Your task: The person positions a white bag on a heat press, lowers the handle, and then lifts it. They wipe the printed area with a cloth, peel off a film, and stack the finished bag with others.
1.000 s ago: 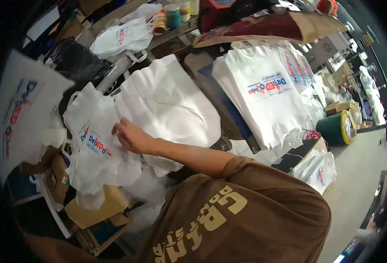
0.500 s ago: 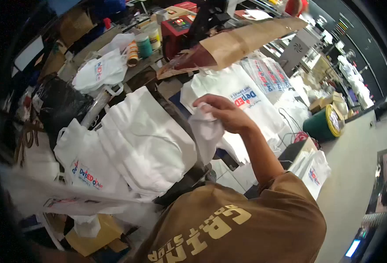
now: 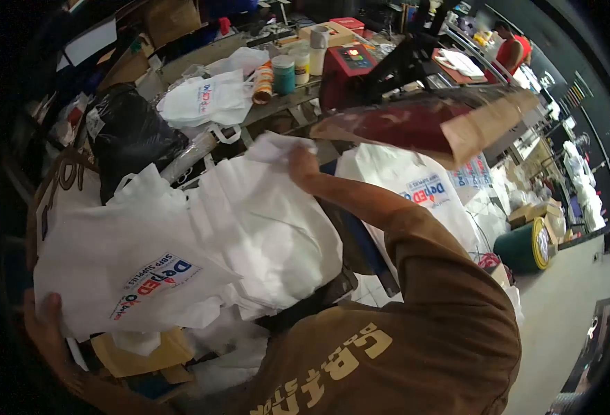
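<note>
At the left edge, my left hand [image 3: 45, 321] grips the border of a white printed bag [image 3: 104, 242], its fingers partly hidden. That bag lies spread over the left side of a stack of white bags [image 3: 277, 235], with blue and red lettering facing up. My right hand [image 3: 303, 166] is closed around a crumpled white cloth [image 3: 277, 146] at the stack's far edge. Right of my right arm, another printed white bag [image 3: 408, 183] lies flat under the raised plate [image 3: 401, 121] of a heat press, which has brown paper attached.
Behind stand the red press control box [image 3: 350, 59], jars [image 3: 284, 75] and more printed bags [image 3: 204, 100]. A black plastic bag [image 3: 128, 128] sits at left. On the right are a green drum [image 3: 519, 249] and cartons; a person in red [image 3: 509, 55] is in the background.
My right hand has moved left with the white cloth, from the press bag to the stack. The blurred bag at left now lies spread on the stack. The view has shifted.
</note>
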`<state>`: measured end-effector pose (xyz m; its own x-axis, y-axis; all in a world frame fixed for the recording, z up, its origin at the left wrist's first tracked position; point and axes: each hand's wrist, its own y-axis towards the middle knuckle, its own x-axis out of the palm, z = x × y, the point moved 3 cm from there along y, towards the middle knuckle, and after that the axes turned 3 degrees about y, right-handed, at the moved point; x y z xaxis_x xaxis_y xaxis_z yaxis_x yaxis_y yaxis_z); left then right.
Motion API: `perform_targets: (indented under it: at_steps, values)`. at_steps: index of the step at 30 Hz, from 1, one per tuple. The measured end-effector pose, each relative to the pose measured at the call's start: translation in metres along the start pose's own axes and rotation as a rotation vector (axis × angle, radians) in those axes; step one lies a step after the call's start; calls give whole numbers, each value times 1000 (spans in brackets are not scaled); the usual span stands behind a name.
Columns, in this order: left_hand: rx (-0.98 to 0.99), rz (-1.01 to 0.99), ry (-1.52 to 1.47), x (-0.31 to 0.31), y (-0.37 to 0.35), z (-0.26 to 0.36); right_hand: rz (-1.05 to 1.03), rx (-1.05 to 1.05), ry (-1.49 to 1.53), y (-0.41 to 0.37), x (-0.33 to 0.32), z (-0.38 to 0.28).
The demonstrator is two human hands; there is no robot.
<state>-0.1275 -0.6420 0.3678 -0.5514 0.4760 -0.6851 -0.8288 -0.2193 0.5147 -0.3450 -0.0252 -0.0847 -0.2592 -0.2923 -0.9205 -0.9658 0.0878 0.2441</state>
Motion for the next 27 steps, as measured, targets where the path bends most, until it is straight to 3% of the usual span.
perform_targets:
  at_steps: [1,3,4,7,10,12,13,15,16,17,18,19,21,23,25,26,27]
  values:
    - [11,-64,6,-2,-4,1,-39,-101,-642,9,33,32]
    - [-22,-91,-28,-1,-10,-7,-430,-5,-694,-7,-40,-8]
    - [-29,-91,-19,-5,-12,-15,-484,42,-679,-5,-44,-6]
    - [-131,-90,-31,-18,-16,-37,-521,163,-668,11,-20,26]
    - [-78,-59,15,-27,-19,-25,-536,239,-656,26,-5,47]
    - [-91,212,0,-23,-30,16,-538,249,-632,33,-2,54]
    - [-100,210,20,-40,-27,0,-536,243,-614,36,-1,55]
    - [-64,-326,-110,-74,-6,-58,-499,195,-601,43,2,50]
    - [-66,-327,-102,-87,12,-84,-457,143,-619,45,-2,37]
    - [104,-377,71,-96,29,-105,-250,22,-587,28,-49,-7]
    - [275,-426,243,-98,37,-111,-252,22,-585,21,-68,-27]
    - [299,-383,261,-85,48,-90,-231,-26,-464,15,-78,-42]
    - [258,-259,9,-39,78,-42,-207,-65,-343,0,-97,-62]
    - [265,-206,-277,22,98,22,49,-149,70,-22,-122,-78]
    - [300,-259,-494,85,110,72,-308,41,905,-58,-158,-114]
    - [312,-318,-574,117,111,93,-307,245,1246,-92,-144,-114]
    - [319,-184,-501,145,105,111,-298,460,1583,-120,-119,-108]
